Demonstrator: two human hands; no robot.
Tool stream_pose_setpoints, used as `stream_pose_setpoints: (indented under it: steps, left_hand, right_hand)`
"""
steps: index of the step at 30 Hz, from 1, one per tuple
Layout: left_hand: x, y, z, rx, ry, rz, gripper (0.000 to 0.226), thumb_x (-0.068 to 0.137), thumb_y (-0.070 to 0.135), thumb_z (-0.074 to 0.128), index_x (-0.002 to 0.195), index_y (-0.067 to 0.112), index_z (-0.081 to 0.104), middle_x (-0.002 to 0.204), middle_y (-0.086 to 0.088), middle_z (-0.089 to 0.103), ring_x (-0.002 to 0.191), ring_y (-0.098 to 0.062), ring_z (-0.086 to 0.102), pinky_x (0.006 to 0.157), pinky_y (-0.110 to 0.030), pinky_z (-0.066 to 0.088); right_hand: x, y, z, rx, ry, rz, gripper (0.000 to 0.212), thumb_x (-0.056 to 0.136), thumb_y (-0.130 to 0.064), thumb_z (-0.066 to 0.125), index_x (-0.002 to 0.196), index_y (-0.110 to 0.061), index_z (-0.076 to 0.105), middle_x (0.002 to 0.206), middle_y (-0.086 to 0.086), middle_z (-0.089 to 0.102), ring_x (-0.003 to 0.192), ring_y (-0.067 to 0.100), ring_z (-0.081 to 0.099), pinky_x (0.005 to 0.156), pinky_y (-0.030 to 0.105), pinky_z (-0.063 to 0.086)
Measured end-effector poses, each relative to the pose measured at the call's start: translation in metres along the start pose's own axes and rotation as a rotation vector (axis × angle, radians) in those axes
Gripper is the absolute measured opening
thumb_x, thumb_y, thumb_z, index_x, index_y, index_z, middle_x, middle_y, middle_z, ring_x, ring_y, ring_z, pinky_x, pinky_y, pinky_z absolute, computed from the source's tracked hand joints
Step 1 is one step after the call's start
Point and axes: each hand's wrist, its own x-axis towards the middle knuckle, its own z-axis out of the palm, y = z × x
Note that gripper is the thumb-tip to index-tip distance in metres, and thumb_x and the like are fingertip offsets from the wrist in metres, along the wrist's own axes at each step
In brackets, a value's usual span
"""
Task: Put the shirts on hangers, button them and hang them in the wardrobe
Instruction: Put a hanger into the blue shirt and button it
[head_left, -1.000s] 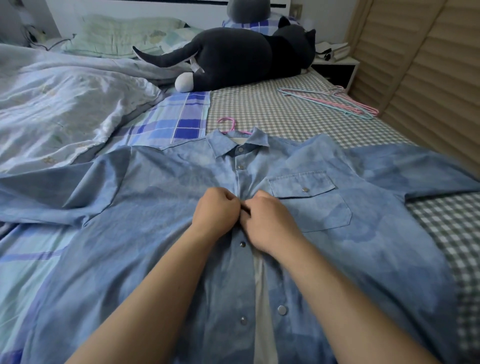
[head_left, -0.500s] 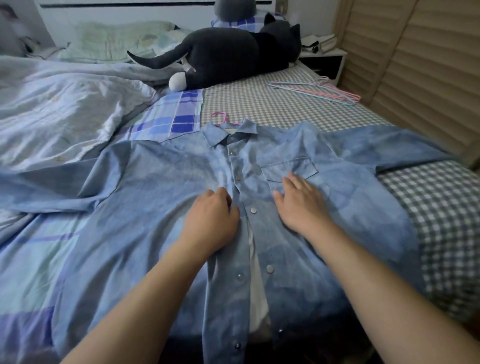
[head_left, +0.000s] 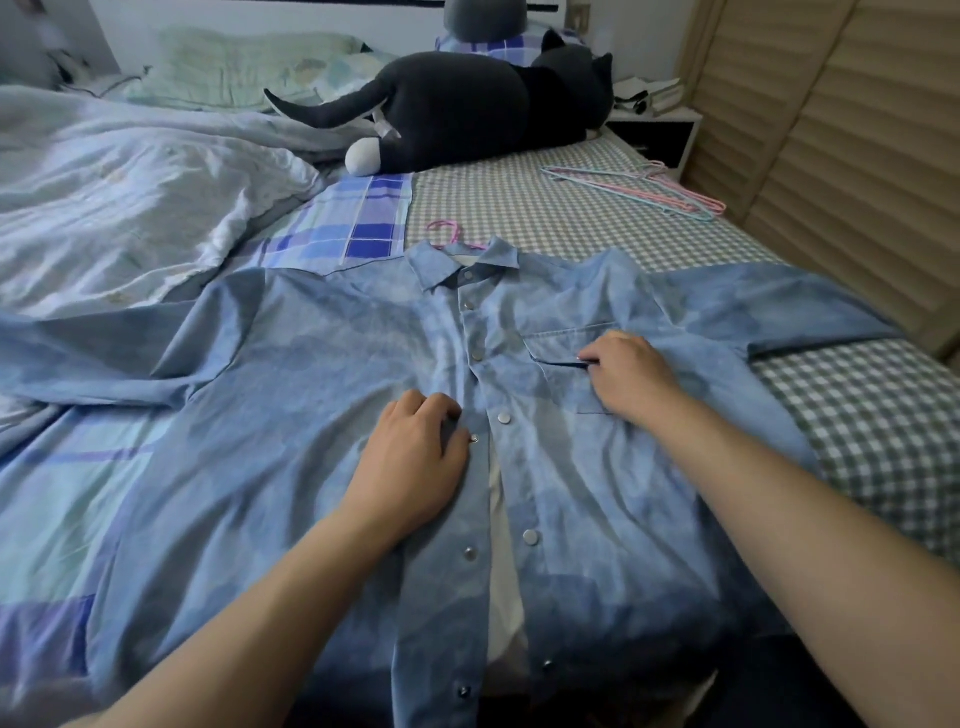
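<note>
- Lower placket: the snaps (head_left: 530, 537) toward 6 o'clock lie unfastened, with a pale strip showing between the two edges.
- Left hand (head_left: 415, 462): no longer pinching at the placket with the other hand; now rests on the shirt (head_left: 322, 374) by the placket edge, fingers lightly bent, gripping nothing plainly.
- Right hand (head_left: 631, 376): moved out toward 2 o'clock; fingers curl at the chest pocket (head_left: 566, 353) flap, seemingly pinching it.
- Meaning: upper snaps appear closed; buttoning pauses for smoothing.
- Hanger hook (head_left: 447, 234): pink, protrudes from the collar at 12 o'clock; the shirt lies flat on the bed (head_left: 519, 218).
- Spare hangers (head_left: 639, 189): far, at 1 o'clock.
</note>
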Motion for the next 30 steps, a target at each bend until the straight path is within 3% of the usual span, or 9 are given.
stream_pose_setpoints:
  steps: [3, 7, 11, 15, 18, 21, 24, 26, 30]
  left_hand:
    - [0.004, 0.000, 0.003, 0.033, 0.006, 0.013, 0.020, 0.098, 0.031, 0.058, 0.111, 0.016, 0.061, 0.102, -0.005, 0.056, 0.100, -0.028, 0.051, 0.080, -0.033, 0.036]
    - [0.008, 0.003, 0.002, 0.038, 0.003, -0.002, 0.017, 0.097, 0.030, 0.057, 0.107, 0.017, 0.058, 0.100, -0.005, 0.056, 0.100, -0.028, 0.052, 0.079, -0.036, 0.039]
    - [0.009, 0.003, 0.002, 0.036, -0.002, -0.017, 0.015, 0.096, 0.030, 0.056, 0.106, 0.018, 0.057, 0.097, -0.001, 0.052, 0.098, -0.027, 0.052, 0.077, -0.035, 0.039]
    - [0.009, 0.003, 0.003, 0.036, 0.006, -0.022, 0.016, 0.096, 0.031, 0.056, 0.105, 0.019, 0.057, 0.097, -0.001, 0.054, 0.098, -0.026, 0.053, 0.078, -0.037, 0.043]
    - [0.009, 0.001, 0.003, 0.029, -0.004, -0.033, 0.016, 0.096, 0.032, 0.055, 0.107, 0.020, 0.057, 0.099, 0.000, 0.054, 0.099, -0.025, 0.053, 0.078, -0.036, 0.042]
    - [0.010, -0.001, 0.003, 0.019, -0.016, -0.022, 0.017, 0.097, 0.033, 0.056, 0.109, 0.021, 0.057, 0.100, 0.001, 0.054, 0.100, -0.023, 0.052, 0.079, -0.034, 0.041]
    - [0.011, -0.001, 0.000, 0.010, -0.055, -0.021, 0.019, 0.096, 0.033, 0.058, 0.111, 0.021, 0.059, 0.100, 0.001, 0.054, 0.100, -0.024, 0.052, 0.079, -0.030, 0.036]
    - [0.010, -0.003, -0.004, -0.021, -0.084, -0.020, 0.020, 0.095, 0.032, 0.061, 0.111, 0.020, 0.061, 0.099, 0.002, 0.053, 0.100, -0.023, 0.052, 0.080, -0.028, 0.034]
    - [0.011, 0.003, -0.019, -0.131, -0.170, -0.081, 0.012, 0.093, 0.026, 0.062, 0.103, 0.020, 0.065, 0.097, 0.001, 0.057, 0.098, -0.022, 0.055, 0.080, -0.029, 0.039]
  right_hand:
    - [0.010, 0.010, -0.011, -0.026, -0.031, -0.146, 0.019, 0.095, -0.024, 0.067, 0.111, -0.021, 0.077, 0.107, 0.003, 0.065, 0.111, 0.028, 0.055, 0.099, 0.038, 0.042]
    - [0.016, 0.012, -0.015, 0.003, 0.011, -0.179, 0.021, 0.094, -0.016, 0.065, 0.110, -0.020, 0.078, 0.111, 0.002, 0.071, 0.109, 0.026, 0.061, 0.097, 0.035, 0.047]
    - [0.021, 0.013, -0.019, 0.038, 0.005, -0.173, 0.015, 0.091, -0.020, 0.072, 0.103, -0.022, 0.080, 0.105, -0.003, 0.075, 0.102, 0.019, 0.065, 0.089, 0.027, 0.046]
    - [0.027, 0.012, -0.024, 0.006, -0.021, -0.212, 0.009, 0.088, -0.020, 0.074, 0.096, -0.018, 0.080, 0.101, -0.002, 0.074, 0.101, 0.021, 0.065, 0.090, 0.034, 0.050]
    - [0.026, 0.012, -0.018, -0.078, -0.070, -0.268, 0.008, 0.089, -0.017, 0.072, 0.093, -0.018, 0.078, 0.098, -0.004, 0.071, 0.100, 0.022, 0.064, 0.080, 0.029, 0.046]
    - [0.023, 0.017, -0.013, -0.121, -0.170, -0.302, 0.019, 0.091, -0.007, 0.066, 0.101, -0.016, 0.078, 0.102, -0.004, 0.068, 0.106, 0.023, 0.062, 0.086, 0.028, 0.046]
    - [0.016, 0.017, -0.019, -0.200, -0.221, -0.322, 0.018, 0.101, -0.021, 0.057, 0.109, -0.016, 0.073, 0.105, -0.006, 0.062, 0.111, 0.020, 0.055, 0.090, 0.028, 0.042]
    - [0.008, 0.006, -0.018, -0.261, -0.232, -0.307, 0.023, 0.104, -0.024, 0.051, 0.109, -0.010, 0.068, 0.110, 0.001, 0.059, 0.113, 0.023, 0.052, 0.089, 0.032, 0.042]
    - [-0.001, -0.027, -0.018, -0.227, -0.255, -0.116, 0.031, 0.091, -0.012, 0.051, 0.117, -0.004, 0.068, 0.124, 0.016, 0.058, 0.118, 0.036, 0.053, 0.095, 0.036, 0.045]
